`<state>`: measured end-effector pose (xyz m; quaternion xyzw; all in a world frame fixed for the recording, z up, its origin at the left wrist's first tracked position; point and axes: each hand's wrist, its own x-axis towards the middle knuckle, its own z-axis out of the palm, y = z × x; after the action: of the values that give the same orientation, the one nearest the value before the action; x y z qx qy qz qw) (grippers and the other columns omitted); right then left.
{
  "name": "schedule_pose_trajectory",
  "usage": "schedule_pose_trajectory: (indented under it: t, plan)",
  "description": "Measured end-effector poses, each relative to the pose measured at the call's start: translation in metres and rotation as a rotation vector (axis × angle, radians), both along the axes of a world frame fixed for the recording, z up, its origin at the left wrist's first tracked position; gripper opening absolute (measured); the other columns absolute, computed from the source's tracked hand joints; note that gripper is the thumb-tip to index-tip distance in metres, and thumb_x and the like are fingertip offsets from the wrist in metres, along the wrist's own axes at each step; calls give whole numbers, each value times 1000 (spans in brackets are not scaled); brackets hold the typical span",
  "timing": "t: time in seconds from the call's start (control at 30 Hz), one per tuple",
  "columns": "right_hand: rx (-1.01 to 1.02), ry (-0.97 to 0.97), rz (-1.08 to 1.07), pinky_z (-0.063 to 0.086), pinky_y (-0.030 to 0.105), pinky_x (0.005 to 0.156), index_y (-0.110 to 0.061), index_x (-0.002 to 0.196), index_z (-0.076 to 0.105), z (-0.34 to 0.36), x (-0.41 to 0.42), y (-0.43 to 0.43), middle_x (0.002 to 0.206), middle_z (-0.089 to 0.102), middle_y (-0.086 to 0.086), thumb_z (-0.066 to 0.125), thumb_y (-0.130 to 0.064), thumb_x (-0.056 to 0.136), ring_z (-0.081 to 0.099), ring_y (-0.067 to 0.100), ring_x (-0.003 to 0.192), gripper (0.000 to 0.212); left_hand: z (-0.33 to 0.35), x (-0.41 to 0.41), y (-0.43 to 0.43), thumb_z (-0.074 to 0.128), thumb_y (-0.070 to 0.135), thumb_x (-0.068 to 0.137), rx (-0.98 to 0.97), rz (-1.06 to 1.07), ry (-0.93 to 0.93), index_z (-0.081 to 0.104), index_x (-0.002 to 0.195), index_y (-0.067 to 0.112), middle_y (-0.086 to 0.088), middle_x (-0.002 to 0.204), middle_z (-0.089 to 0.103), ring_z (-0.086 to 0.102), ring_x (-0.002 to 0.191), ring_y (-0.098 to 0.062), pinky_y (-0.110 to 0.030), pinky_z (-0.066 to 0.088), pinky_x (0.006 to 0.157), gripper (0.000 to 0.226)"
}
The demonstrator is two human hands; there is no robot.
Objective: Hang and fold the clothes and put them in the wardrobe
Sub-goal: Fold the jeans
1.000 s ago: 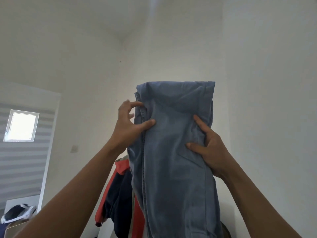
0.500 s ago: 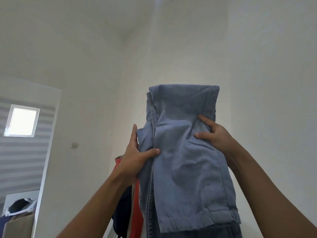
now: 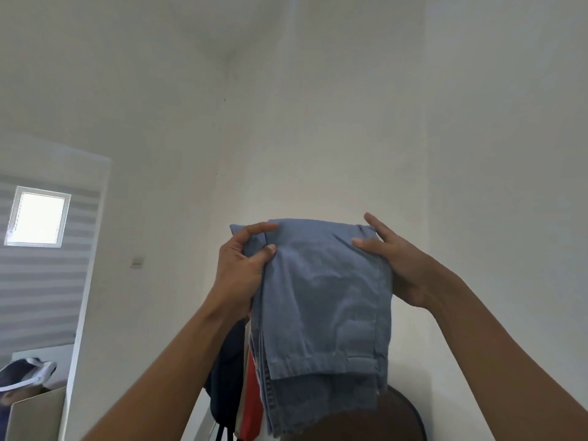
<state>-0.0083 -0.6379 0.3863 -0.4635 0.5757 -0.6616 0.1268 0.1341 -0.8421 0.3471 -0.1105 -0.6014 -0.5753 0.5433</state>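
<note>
I hold a pair of light blue jeans up in front of me, folded over so a hem hangs near the bottom. My left hand pinches the folded top edge at its left corner, thumb in front. My right hand grips the right side of the fold, fingers spread along the edge. Behind the jeans, lower left, hang a dark navy garment and a red one, mostly hidden by the jeans and my left arm.
White walls meet in a corner ahead. A small bright window sits at the left above striped blinds. A cardboard box with dark clothing on it stands at the bottom left. A dark rounded object shows at the bottom right of the jeans.
Both hands have slid up to the top fold of the jeans and brought the bundle lower in view. The jeans now hang shorter, with the hem visible.
</note>
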Motion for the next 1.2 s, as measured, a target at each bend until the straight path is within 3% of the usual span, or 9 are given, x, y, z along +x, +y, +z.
schedule_pose_trajectory:
  t: [0.17, 0.27, 0.47, 0.57, 0.63, 0.73, 0.87, 1.0, 1.2]
  plan:
    - [33, 41, 56, 58, 51, 79, -51, 153, 2, -20, 7, -1, 141, 55, -1, 80, -64, 67, 68, 29, 111, 117, 10, 4, -5, 61, -2, 94, 58, 31, -8, 74, 89, 25, 6, 116, 65, 66, 100, -13, -23, 59, 75, 31]
    - [-168, 2, 80, 56, 47, 90, -52, 151, -9, -28, 14, -9, 148, 46, -1, 82, -55, 68, 63, 23, 119, 123, 15, 6, -7, 61, -4, 93, 125, -10, -1, 74, 89, 22, 0, 114, 66, 66, 94, -16, -22, 59, 68, 30]
    - [-317, 171, -117, 56, 45, 96, -59, 145, 28, -29, 30, -27, 147, 43, -11, 75, -29, 85, 60, 17, 121, 82, 20, 13, -9, 63, 4, 95, 106, -60, -69, 74, 113, 32, 0, 131, 62, 67, 110, -19, -31, 60, 85, 35]
    - [-410, 154, -135, 57, 37, 93, -41, 139, 50, -20, 29, -30, 136, 54, -10, 71, -14, 90, 63, 12, 116, 60, 19, 23, -17, 72, 22, 86, 30, -185, -138, 39, 148, 43, 5, 145, 49, 68, 112, -17, -37, 60, 87, 73]
    - [-438, 146, -147, 58, 32, 91, -34, 137, 54, -15, 27, -33, 131, 56, -12, 70, -11, 90, 64, 10, 113, 55, 14, 27, -22, 76, 29, 79, -63, -192, -217, 15, 153, 53, 5, 147, 43, 68, 112, -17, -38, 60, 86, 99]
    - [-447, 146, -167, 59, 25, 83, -31, 139, 53, -11, 25, -35, 127, 57, -13, 68, -9, 91, 65, 8, 109, 54, 3, 28, -22, 83, 26, 73, -108, -206, -253, 4, 150, 59, 8, 147, 40, 66, 115, -14, -35, 60, 82, 115]
    - [-360, 92, -110, 60, 33, 84, -31, 142, 49, -10, 21, -36, 129, 57, -5, 69, -6, 90, 67, 16, 108, 61, -9, 17, -23, 85, 13, 76, -210, 66, -183, 18, 151, 56, 9, 146, 40, 55, 125, -8, -33, 59, 89, 109]
    - [-153, 55, 94, 60, 41, 84, -32, 148, 38, -3, 10, -19, 132, 59, 10, 72, 5, 82, 69, 28, 108, 83, -4, 16, -26, 80, 2, 79, -91, 38, -107, 37, 147, 49, 5, 139, 44, 57, 121, -14, -37, 59, 89, 93]
    - [-143, 179, -78, 59, 41, 89, -32, 143, 45, -3, 6, -22, 135, 57, 7, 74, -16, 87, 69, 22, 109, 65, 1, 6, -27, 81, 4, 79, -100, 60, -28, 55, 135, 49, 0, 135, 49, 59, 121, -21, -45, 57, 94, 77]
